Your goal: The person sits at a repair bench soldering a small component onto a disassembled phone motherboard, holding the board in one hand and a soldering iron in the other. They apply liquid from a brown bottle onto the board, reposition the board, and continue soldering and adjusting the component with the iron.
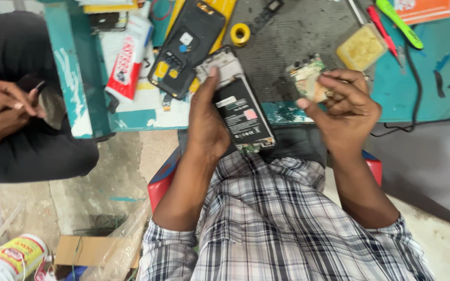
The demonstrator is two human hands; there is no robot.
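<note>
We see an opened phone (239, 106), back cover off, black battery exposed with a white label and a pink patch, silver frame at the top. It lies tilted over the counter (287, 112) edge, held in the left hand (207, 122). A small green circuit board (308, 78), scuffed, sits pinched in the right hand (347, 106).

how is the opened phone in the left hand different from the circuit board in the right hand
The opened phone in the left hand is long, dark and framed; the circuit board in the right hand is small, pale green and bare. Both are held above the table edge.
</note>
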